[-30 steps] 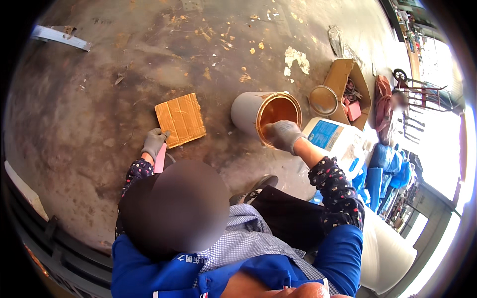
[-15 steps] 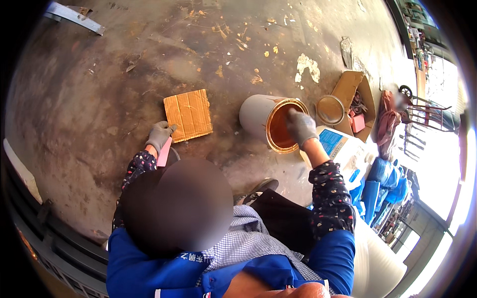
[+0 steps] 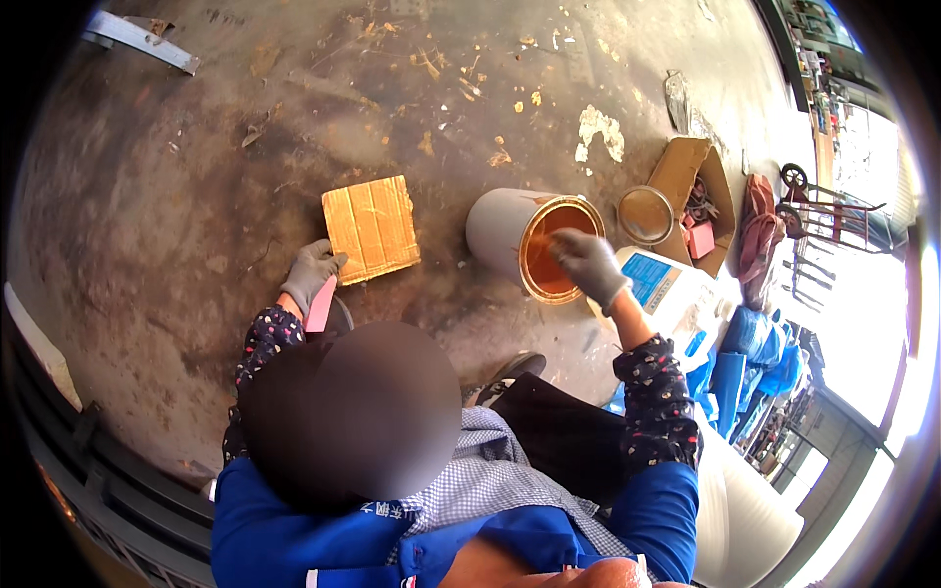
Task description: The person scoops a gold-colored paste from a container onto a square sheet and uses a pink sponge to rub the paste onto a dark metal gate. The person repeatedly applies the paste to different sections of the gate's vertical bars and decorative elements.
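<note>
My left hand (image 3: pixel 312 269), in a grey glove, is closed on the lower left edge of a square orange-brown cardboard piece (image 3: pixel 371 230) with creases across it. Below that hand shows a pink flat block (image 3: pixel 321 305); whether the hand also grips it I cannot tell. A grey bucket (image 3: pixel 500 227) lies tilted, its mouth facing me, with an orange-brown coated inside. At the mouth's right side is my right hand (image 3: pixel 590 263), gloved too, fingers drawn together; a small brownish thing at the fingertips is too blurred to name.
Right of the bucket are a round tin lid (image 3: pixel 645 215), an open cardboard box (image 3: pixel 720 186) with pink blocks, and a white jug (image 3: pixel 686 294) with a blue label. Blue sheeting (image 3: pixel 755 353) and a hand cart (image 3: pixel 833 216) stand farther right. A metal bar (image 3: pixel 147 44) lies far left.
My right hand has drawn slightly down and out of the bucket's mouth. The left hand keeps its hold on the cardboard. The whole view has shifted slightly.
</note>
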`<action>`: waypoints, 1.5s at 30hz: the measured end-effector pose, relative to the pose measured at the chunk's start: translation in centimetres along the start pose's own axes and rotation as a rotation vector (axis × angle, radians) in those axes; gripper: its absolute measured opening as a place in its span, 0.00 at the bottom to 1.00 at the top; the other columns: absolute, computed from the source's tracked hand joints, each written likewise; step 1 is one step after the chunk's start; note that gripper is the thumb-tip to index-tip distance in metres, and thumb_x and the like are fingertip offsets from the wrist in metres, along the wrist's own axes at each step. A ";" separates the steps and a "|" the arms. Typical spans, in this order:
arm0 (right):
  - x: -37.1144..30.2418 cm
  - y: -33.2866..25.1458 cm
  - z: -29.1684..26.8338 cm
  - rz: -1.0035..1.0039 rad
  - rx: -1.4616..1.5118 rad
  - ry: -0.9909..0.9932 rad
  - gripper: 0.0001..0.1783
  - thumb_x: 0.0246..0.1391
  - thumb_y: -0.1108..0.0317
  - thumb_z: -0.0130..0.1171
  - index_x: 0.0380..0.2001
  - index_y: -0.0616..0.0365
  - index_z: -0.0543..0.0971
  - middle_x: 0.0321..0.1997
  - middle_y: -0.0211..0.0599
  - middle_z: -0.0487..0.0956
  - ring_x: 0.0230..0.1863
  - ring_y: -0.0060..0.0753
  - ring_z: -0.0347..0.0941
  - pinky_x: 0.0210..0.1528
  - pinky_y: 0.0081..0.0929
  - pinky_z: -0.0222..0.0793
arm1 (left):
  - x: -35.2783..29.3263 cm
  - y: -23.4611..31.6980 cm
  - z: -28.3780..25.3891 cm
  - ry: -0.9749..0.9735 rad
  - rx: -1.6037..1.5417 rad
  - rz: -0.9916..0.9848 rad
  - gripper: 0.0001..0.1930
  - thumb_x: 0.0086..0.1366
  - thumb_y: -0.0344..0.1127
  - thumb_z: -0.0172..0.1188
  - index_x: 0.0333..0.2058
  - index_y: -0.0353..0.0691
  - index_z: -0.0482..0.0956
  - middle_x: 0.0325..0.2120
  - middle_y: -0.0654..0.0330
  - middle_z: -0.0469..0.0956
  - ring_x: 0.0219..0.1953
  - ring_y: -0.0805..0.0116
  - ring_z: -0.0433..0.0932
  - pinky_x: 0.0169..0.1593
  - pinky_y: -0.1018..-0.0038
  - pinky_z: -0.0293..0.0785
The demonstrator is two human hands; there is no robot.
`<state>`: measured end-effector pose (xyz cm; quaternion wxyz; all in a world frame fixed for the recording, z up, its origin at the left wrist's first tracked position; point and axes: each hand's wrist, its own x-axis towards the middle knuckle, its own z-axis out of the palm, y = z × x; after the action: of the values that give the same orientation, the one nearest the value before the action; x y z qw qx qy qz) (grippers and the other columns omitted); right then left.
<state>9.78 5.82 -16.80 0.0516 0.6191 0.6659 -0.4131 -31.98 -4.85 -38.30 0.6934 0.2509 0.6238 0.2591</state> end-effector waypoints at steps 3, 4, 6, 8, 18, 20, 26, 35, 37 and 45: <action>-0.9 -1.6 -1.9 0.119 -0.319 0.143 0.18 0.61 0.57 0.58 0.47 0.57 0.80 0.40 0.52 0.83 0.44 0.55 0.80 0.46 0.43 0.74 | -0.9 2.1 -0.1 -0.120 -0.084 0.076 0.14 0.67 0.33 0.64 0.48 0.33 0.79 0.26 0.67 0.80 0.19 0.83 0.71 0.23 0.81 0.67; -1.3 -1.2 -2.4 0.155 -0.395 0.116 0.18 0.61 0.57 0.59 0.46 0.58 0.81 0.39 0.52 0.83 0.44 0.55 0.80 0.45 0.43 0.74 | -1.1 2.7 -0.1 -0.137 -0.123 0.080 0.14 0.67 0.33 0.64 0.48 0.33 0.79 0.26 0.67 0.80 0.19 0.83 0.71 0.24 0.82 0.67; -2.7 0.5 -3.0 0.122 -0.220 0.166 0.17 0.60 0.57 0.59 0.46 0.57 0.81 0.38 0.52 0.83 0.42 0.54 0.81 0.44 0.44 0.74 | -2.5 5.8 0.6 -0.190 -0.200 0.078 0.14 0.67 0.34 0.64 0.48 0.33 0.79 0.27 0.67 0.80 0.19 0.83 0.72 0.24 0.83 0.68; -3.7 0.6 -3.2 0.129 -0.155 0.173 0.16 0.60 0.58 0.58 0.45 0.57 0.81 0.37 0.52 0.83 0.41 0.55 0.81 0.43 0.44 0.75 | -3.1 7.8 1.1 -0.245 -0.178 0.098 0.19 0.67 0.38 0.64 0.51 0.32 0.77 0.30 0.65 0.81 0.19 0.83 0.74 0.25 0.84 0.70; 0.1 -0.6 0.8 0.211 -0.560 0.082 0.10 0.61 0.59 0.54 0.37 0.54 0.77 0.33 0.48 0.83 0.38 0.55 0.80 0.43 0.50 0.74 | -5.8 13.6 4.8 -0.420 -0.078 0.146 0.27 0.68 0.45 0.64 0.58 0.32 0.72 0.41 0.62 0.82 0.21 0.82 0.74 0.25 0.83 0.73; 0.4 -1.3 2.0 0.160 -0.589 -0.056 0.10 0.61 0.62 0.53 0.37 0.57 0.78 0.34 0.49 0.83 0.42 0.56 0.80 0.45 0.49 0.73 | -5.6 13.3 4.9 -0.463 -0.066 0.147 0.27 0.68 0.45 0.63 0.58 0.32 0.72 0.41 0.63 0.82 0.21 0.83 0.74 0.26 0.83 0.73; -3.0 -0.4 0.9 0.041 0.042 0.098 0.17 0.61 0.62 0.58 0.46 0.65 0.80 0.38 0.52 0.84 0.40 0.43 0.82 0.43 0.37 0.74 | -6.6 14.5 5.5 -0.498 -0.052 0.145 0.28 0.68 0.45 0.64 0.59 0.33 0.71 0.43 0.63 0.82 0.22 0.83 0.74 0.26 0.83 0.73; -16.1 -1.4 -6.8 0.345 0.519 0.409 0.19 0.65 0.61 0.56 0.51 0.63 0.81 0.22 0.18 0.69 0.20 0.08 0.61 0.22 0.12 0.57 | -7.0 15.7 6.5 -0.542 -0.059 0.147 0.29 0.67 0.45 0.64 0.58 0.29 0.72 0.40 0.61 0.82 0.21 0.82 0.75 0.26 0.82 0.74; -18.4 -3.1 -7.8 0.337 0.564 0.452 0.21 0.65 0.57 0.57 0.50 0.65 0.80 0.19 0.16 0.67 0.18 0.07 0.58 0.21 0.12 0.54 | -6.5 15.6 7.0 -0.561 -0.072 0.182 0.28 0.67 0.45 0.64 0.57 0.29 0.72 0.39 0.61 0.82 0.21 0.82 0.76 0.26 0.82 0.75; -23.3 -5.0 -7.9 0.246 0.708 0.620 0.30 0.62 0.50 0.62 0.50 0.72 0.77 0.17 0.16 0.64 0.15 0.07 0.53 0.19 0.14 0.50 | -6.7 17.9 8.4 -0.598 0.069 0.138 0.19 0.69 0.39 0.59 0.51 0.31 0.75 0.33 0.61 0.81 0.21 0.79 0.75 0.26 0.79 0.74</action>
<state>14.23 -7.02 4.28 -0.3145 0.7666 0.3902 -0.4014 -25.02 3.71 -20.56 0.8180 0.3814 0.3819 0.1987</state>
